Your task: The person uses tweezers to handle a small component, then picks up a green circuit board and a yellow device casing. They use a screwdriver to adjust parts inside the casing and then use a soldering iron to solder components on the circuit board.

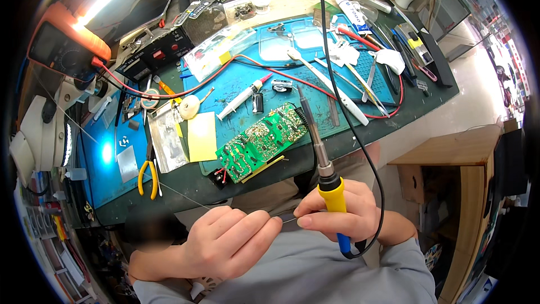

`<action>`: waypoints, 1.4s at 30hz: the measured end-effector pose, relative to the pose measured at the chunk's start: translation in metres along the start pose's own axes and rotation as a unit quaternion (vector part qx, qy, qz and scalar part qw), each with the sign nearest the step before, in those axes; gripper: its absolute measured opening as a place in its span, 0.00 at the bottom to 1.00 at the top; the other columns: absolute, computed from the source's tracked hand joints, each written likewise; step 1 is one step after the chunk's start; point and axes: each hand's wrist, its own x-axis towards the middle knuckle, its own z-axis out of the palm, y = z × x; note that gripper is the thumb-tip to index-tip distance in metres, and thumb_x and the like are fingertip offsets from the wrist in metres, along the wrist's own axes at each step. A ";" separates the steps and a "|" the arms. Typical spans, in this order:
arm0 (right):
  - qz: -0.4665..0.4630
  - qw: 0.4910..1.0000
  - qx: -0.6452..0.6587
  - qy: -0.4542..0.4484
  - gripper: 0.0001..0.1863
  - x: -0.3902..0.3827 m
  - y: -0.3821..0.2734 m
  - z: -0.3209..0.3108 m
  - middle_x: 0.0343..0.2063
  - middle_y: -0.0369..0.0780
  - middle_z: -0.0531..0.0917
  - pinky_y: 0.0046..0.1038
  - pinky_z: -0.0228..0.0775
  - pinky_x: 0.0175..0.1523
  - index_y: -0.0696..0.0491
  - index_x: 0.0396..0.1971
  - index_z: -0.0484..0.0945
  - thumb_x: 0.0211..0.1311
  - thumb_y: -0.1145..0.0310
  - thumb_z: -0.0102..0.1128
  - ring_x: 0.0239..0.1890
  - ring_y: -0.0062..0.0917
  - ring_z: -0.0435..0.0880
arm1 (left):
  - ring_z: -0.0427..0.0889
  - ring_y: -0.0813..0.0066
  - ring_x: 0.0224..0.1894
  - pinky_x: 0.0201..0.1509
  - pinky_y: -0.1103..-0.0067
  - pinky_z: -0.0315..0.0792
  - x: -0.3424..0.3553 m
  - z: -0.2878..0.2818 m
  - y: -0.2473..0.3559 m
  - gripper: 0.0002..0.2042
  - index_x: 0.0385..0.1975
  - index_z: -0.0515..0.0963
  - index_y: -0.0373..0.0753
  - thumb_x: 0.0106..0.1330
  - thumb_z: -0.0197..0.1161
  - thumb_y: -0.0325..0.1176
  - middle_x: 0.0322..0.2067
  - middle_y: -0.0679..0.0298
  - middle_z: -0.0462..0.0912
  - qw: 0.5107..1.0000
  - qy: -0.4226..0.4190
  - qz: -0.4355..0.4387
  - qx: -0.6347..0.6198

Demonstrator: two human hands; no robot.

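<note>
My left hand (228, 242) is closed, pinching a thin solder wire (288, 220) in front of my body. The wire runs on toward the bench at the left. My right hand (354, 214) grips a soldering iron (336, 196) with a yellow and blue handle, its tip pointing up and away. Its thumb and forefinger also pinch the wire's other end, a short gap from my left hand. Beyond the hands, a green circuit board (264, 139) lies solder side up near the bench edge. Two black capacitors, one upright (257, 103) and one lying (282, 85), are behind it.
Yellow-handled pliers (148, 177) and a yellow pad (202, 137) lie left of the board. A syringe (243, 98) and a white brush (329, 87) rest on the blue mat (225, 81). An orange multimeter (67, 42) stands far left. The iron's black cable (378, 180) loops beside my right hand.
</note>
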 end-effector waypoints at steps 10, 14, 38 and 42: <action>0.109 0.993 0.055 -0.006 0.25 -0.017 0.005 -0.004 0.34 0.38 0.85 0.27 0.76 0.30 0.54 0.53 0.83 0.51 0.76 0.70 0.27 0.29 0.82 | 0.74 0.74 0.23 0.24 0.77 0.65 0.004 0.009 -0.014 0.15 0.34 0.86 0.39 0.44 0.76 0.20 0.29 0.66 0.79 0.994 0.037 -0.074 -0.064; 0.115 0.992 0.027 0.041 0.29 -0.033 0.014 -0.012 0.34 0.40 0.86 0.29 0.77 0.31 0.55 0.61 0.75 0.64 0.60 0.71 0.27 0.32 0.85 | 0.77 0.69 0.28 0.29 0.75 0.68 0.012 -0.003 -0.034 0.14 0.33 0.84 0.39 0.47 0.74 0.17 0.30 0.63 0.78 0.988 0.051 -0.142 -0.034; 0.142 0.975 0.022 0.171 0.14 -0.031 0.026 -0.041 0.19 0.35 0.80 0.23 0.68 0.24 0.55 0.38 0.82 0.65 0.59 0.72 0.18 0.22 0.78 | 0.83 0.62 0.43 0.45 0.72 0.76 0.014 0.009 -0.101 0.10 0.33 0.81 0.37 0.52 0.71 0.17 0.41 0.58 0.82 0.963 0.034 -0.220 -0.150; 0.127 0.981 -0.003 0.145 0.14 -0.022 0.027 -0.043 0.15 0.32 0.79 0.23 0.66 0.22 0.55 0.35 0.83 0.68 0.58 0.68 0.14 0.22 0.76 | 0.84 0.61 0.44 0.46 0.71 0.78 0.013 0.009 -0.100 0.10 0.33 0.80 0.36 0.53 0.70 0.17 0.44 0.57 0.84 0.959 0.014 -0.225 -0.172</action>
